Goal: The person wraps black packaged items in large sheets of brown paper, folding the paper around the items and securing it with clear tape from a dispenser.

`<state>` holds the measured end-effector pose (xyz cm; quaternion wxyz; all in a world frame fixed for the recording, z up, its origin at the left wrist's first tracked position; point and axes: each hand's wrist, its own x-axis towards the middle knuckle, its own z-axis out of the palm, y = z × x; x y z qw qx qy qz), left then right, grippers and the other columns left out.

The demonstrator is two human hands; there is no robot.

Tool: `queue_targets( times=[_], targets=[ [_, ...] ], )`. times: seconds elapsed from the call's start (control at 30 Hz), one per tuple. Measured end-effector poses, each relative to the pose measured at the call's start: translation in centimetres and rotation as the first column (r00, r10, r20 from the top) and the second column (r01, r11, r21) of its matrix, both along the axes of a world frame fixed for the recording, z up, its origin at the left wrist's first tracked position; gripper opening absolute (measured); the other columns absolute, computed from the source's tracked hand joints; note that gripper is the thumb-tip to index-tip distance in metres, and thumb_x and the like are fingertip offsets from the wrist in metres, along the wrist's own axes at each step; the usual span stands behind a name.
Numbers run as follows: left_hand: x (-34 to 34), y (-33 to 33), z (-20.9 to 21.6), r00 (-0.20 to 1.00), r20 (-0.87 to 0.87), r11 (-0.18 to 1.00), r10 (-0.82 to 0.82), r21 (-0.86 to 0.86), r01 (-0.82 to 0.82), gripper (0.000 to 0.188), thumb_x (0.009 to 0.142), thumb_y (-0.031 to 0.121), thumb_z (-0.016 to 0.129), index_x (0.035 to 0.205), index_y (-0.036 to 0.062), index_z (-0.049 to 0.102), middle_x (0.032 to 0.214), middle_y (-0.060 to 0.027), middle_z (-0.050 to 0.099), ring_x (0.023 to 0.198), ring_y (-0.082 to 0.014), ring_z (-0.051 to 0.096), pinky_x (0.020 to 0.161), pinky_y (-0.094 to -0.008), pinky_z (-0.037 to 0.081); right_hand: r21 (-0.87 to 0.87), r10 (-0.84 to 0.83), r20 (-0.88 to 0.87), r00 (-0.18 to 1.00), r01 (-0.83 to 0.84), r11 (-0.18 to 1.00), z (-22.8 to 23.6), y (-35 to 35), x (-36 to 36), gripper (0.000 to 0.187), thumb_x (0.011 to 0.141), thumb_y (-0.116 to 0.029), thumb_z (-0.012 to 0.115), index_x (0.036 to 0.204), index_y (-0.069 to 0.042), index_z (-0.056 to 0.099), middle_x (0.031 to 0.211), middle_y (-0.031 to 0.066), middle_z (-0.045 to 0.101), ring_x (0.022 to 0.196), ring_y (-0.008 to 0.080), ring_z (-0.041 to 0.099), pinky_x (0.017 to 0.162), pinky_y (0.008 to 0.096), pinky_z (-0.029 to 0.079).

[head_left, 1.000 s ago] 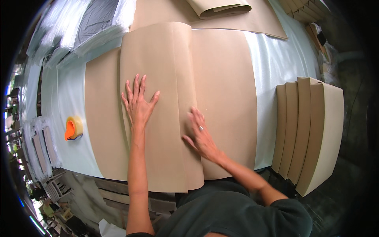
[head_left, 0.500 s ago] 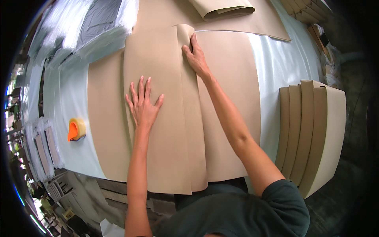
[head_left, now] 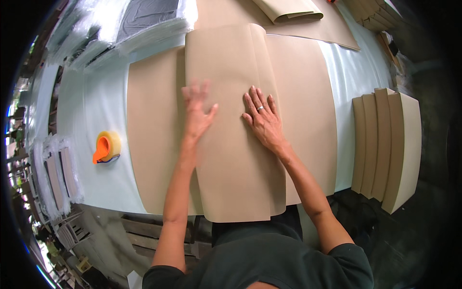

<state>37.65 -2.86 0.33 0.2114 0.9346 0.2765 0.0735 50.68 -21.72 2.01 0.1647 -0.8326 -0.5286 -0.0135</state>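
A sheet of brown kraft paper (head_left: 231, 168), folded over on itself into a long upright panel, lies on a wider flat brown sheet (head_left: 154, 120). My right hand (head_left: 263, 118) rests palm down near the panel's right fold, fingers stretched out and a ring on one of them. Near the panel's left edge is my left hand (head_left: 198, 113), its fingers spread and smeared by motion; nothing shows in it. Whether the left palm touches the paper I cannot tell. To the left sits a roll of clear tape in an orange dispenser (head_left: 107, 147).
Several brown wrapped blocks (head_left: 404, 149) stand in a row at the right. A loosely folded brown sheet (head_left: 293, 9) lies at the far side. Plastic-wrapped stacks (head_left: 149, 19) occupy the far left. Pale sheeting (head_left: 91, 111) covers the table, whose near edge runs in front of me.
My right hand has come down from the panel's far end to its middle right side. My left hand has shifted slightly. In the picture, the paper and table sit further right.
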Motion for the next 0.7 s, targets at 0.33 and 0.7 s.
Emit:
queue_targets(
  times=[0.33, 0.7],
  targets=[
    [-1.5, 0.6, -0.4, 0.804, 0.431, 0.582, 0.409, -0.802, 0.133, 0.105, 0.073, 0.023, 0.081, 0.152, 0.0119, 0.013, 0.159, -0.0122, 0.008, 0.146, -0.0283, 0.013, 0.116, -0.0425, 0.024, 0.190, -0.027, -0.871, 0.491, 0.386, 0.903, -1.2, -4.1, 3.5, 0.060, 0.102, -0.033, 0.040, 0.152, -0.009, 0.017, 0.158, 0.0101, 0.017, 0.146, 0.0262, 0.015, 0.117, 0.0369, 0.017],
    [-1.3, -0.7, 0.4, 0.971, 0.058, 0.968, 0.233, 0.083, -0.237, 0.074, 0.087, 0.042, 0.063, 0.149, 0.0230, 0.028, 0.158, -0.0138, 0.013, 0.144, -0.0342, 0.016, 0.113, -0.0525, 0.024, 0.142, -0.112, -0.587, 0.802, 0.237, 0.961, -0.6, -2.2, 2.5, 0.049, 0.104, -0.022, 0.032, 0.148, -0.004, 0.025, 0.157, 0.0128, 0.016, 0.144, 0.0302, 0.018, 0.118, 0.0409, 0.014]
  ],
)
